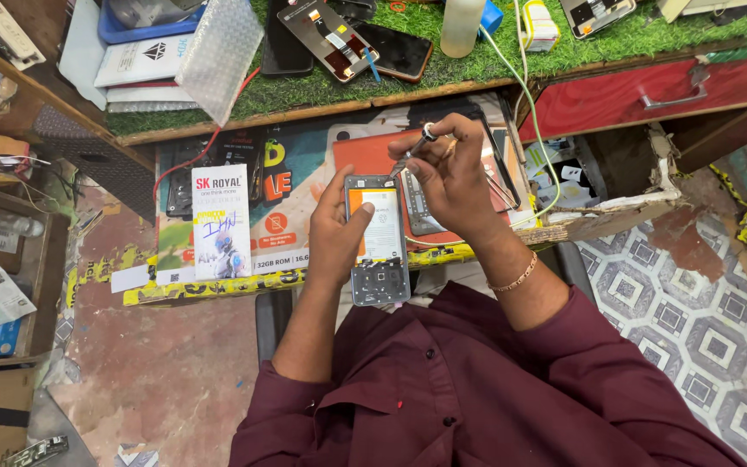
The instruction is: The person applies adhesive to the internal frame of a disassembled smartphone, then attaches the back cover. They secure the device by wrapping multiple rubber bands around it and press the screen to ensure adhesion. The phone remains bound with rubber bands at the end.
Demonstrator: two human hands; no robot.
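Above a cluttered workbench (304, 95), opened phone (378, 238) gripped in left hand (339, 233), right hand (451, 177) pinching a screwdriver (414, 149) over it

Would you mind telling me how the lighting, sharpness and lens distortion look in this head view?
Head view: soft, even light with faint shadows; the opened phone in the left hand is sharp, the screwdriver in the right hand slightly soft; wide-angle bending curves the bench edge; no strong glare.
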